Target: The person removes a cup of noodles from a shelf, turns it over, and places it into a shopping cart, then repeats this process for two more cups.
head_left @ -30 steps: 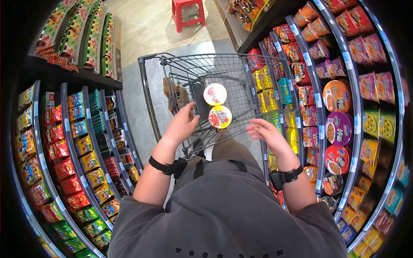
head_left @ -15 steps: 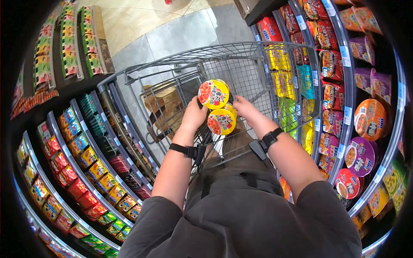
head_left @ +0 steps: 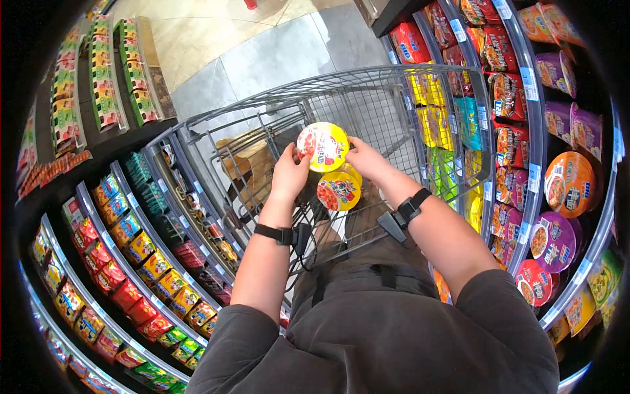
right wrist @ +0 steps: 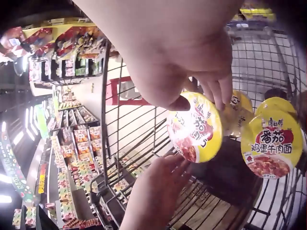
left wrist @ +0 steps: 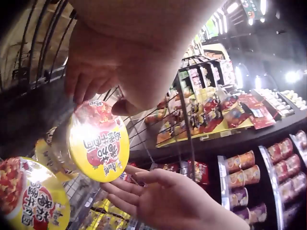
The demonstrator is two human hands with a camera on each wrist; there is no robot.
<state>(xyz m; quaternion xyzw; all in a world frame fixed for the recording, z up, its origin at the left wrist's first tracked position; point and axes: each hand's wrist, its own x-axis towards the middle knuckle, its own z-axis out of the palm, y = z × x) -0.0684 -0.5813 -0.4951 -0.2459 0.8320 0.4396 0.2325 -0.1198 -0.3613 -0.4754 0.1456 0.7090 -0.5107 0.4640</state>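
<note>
Both hands hold one instant noodle cup (head_left: 322, 147), its round red-and-yellow lid facing up, above the lower part of a wire shopping cart (head_left: 308, 88). My left hand (head_left: 291, 172) grips its left side, thumb at the lid's edge. On the opposite side my right hand (head_left: 365, 157) holds the rim, its thumb on the lid and fingers behind in the right wrist view. A second noodle cup (head_left: 338, 191) with a matching lid sits just below the held one, nearer the body. More yellow cup wall shows behind these lids, partly hidden.
Shelves of noodle packets (head_left: 508, 98) and large noodle bowls (head_left: 569, 184) stand close on the right. On the left are racks of bagged snacks (head_left: 141, 253). A brown cardboard box (head_left: 246, 167) shows through the cart's left side. Grey floor tiles (head_left: 262, 59) lie ahead.
The hands, apart and off the cups a second ago, have come together around the upper noodle cup. Since half a second ago its lid has tilted slightly. The head view has shifted.
</note>
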